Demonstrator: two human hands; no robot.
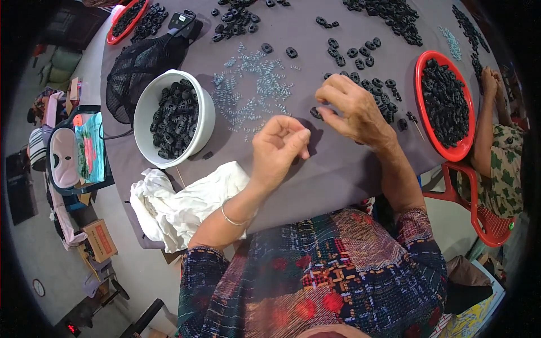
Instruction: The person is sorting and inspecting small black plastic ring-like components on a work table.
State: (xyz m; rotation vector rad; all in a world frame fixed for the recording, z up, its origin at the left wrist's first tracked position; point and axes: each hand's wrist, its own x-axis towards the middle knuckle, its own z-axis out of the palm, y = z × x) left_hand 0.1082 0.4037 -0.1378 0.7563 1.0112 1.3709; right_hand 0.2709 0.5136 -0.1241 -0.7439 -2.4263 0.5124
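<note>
My right hand [358,112] is closed in a pinch over the table, with a small black oval plastic piece [316,113] at its thumb tip. To its left, my left hand [279,147] has its thumb and fingers pressed together; anything between them is too small or hidden to make out. Small metal springs [270,81] lie scattered just beyond my left hand. Loose black oval pieces [383,98] with holes in them lie beyond and beside my right hand. A white bucket [207,107] at the left holds many similar black pieces.
A red oval tray [420,107] heaped with small black parts stands at the right, near another person's hands [491,81]. White cloth [186,197] lies at the near left table edge. A black mesh bag [141,76] sits behind the bucket. A red plastic chair [479,217] stands right.
</note>
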